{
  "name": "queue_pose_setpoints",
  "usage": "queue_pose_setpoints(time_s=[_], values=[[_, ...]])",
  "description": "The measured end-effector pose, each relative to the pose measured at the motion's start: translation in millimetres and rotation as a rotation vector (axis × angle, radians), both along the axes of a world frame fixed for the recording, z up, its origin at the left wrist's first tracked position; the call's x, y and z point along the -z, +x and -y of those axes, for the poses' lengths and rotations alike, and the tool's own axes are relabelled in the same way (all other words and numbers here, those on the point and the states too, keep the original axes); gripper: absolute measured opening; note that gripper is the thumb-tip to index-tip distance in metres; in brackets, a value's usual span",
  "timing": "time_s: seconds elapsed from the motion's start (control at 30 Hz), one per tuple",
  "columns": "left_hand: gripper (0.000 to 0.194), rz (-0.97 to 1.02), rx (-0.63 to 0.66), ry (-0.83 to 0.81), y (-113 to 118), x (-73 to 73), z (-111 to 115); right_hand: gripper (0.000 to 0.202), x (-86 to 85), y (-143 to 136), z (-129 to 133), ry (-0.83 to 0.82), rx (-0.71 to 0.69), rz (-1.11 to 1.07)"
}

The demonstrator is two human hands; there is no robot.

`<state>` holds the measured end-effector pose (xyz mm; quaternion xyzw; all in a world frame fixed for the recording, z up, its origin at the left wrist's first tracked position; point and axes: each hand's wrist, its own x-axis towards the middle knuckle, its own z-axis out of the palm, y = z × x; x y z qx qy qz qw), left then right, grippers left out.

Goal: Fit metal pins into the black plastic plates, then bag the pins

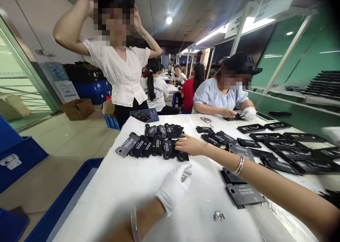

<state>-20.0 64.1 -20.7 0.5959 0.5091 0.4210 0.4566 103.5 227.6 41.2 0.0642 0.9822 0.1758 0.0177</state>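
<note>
Black printed panels [156,144] lie in overlapping rows on a white-covered desk [138,185] at the centre of the frame. The right hand [190,145], bare and ringed, reaches in from the right edge; its fingers rest on the panel at the cluster's right end, but whether they grip it cannot be told. The left hand [174,186], in a white glove, is half-open with loosely bent fingers above the desk at lower centre, just below the cluster. Further printed panels [245,194] are stacked right of centre, near a small heap of metal pins [219,216] at lower right. Black rectangular frames [281,146] spread along the right side. A co-worker in light blue [215,96] sits at upper right; a person in a white blouse [126,72] stands at upper left.
</note>
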Motion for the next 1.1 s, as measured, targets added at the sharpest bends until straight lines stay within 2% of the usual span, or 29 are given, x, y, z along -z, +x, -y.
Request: queue_pose_setpoints(time_s=[0.1,0.3,0.43,0.53,0.7,0.83,0.9,0.97,1.03,1.1], values=[[0.041,-0.044,-0.003,0.009,0,-3.7,0,0.032,-0.1,2,4,-0.003,0.016,-0.002],[0.039,-0.059,-0.023,-0.008,2,-12.3,-1,0.038,-1.2,15,20,-0.038,0.042,0.011],[0.034,-0.014,-0.069,-0.002,0,-21.6,1,0.04,-8.1,23,31,-0.083,0.046,0.029],[0.031,-0.027,-0.134,0.065,-4,-29.8,3,0.043,-15.7,29,41,-0.114,0.073,0.021],[0.033,-0.077,-0.301,0.192,-13,-33.4,3,0.045,-24.6,36,68,-0.16,0.19,-0.042],[0.038,-0.055,-0.253,0.157,-16,-32.9,1,0.044,-27.1,42,97,-0.215,0.287,-0.096],[0.039,-0.05,-0.23,0.145,-16,-35.4,2,0.044,-30.3,49,110,-0.324,0.335,-0.199],[0.039,-0.034,-0.221,0.153,-15,-39.1,5,0.046,-35.0,60,121,-0.54,0.375,-0.406],[0.04,0.032,-0.197,0.15,-13,-42.4,9,0.048,-39.2,72,131,-0.874,0.419,-0.659],[0.04,0.066,-0.179,0.134,-11,-44.4,13,0.045,-40.7,83,139,-1.302,0.438,-0.891]])
